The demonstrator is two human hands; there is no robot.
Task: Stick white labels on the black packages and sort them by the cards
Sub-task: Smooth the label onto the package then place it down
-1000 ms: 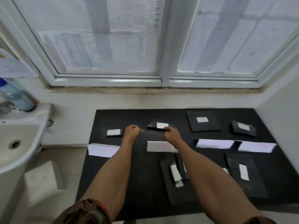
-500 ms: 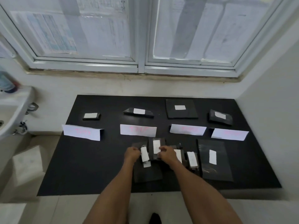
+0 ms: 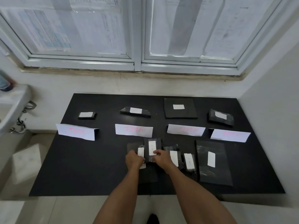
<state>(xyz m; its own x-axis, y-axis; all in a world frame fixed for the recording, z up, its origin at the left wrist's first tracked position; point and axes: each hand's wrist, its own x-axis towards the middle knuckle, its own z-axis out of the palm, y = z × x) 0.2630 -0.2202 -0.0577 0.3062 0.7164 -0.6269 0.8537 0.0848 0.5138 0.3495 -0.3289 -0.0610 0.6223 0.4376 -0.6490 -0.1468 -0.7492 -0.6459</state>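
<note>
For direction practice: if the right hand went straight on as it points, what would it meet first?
Past the small black labelled package it grips, the right hand probably meets the second-from-left white paper card.

Glossy plastic packages (image 3: 212,162), paper cards (image 3: 134,130).

A washroom corner: wall sink (image 3: 15,102) beneath paper-covered windows (image 3: 186,29).
</note>
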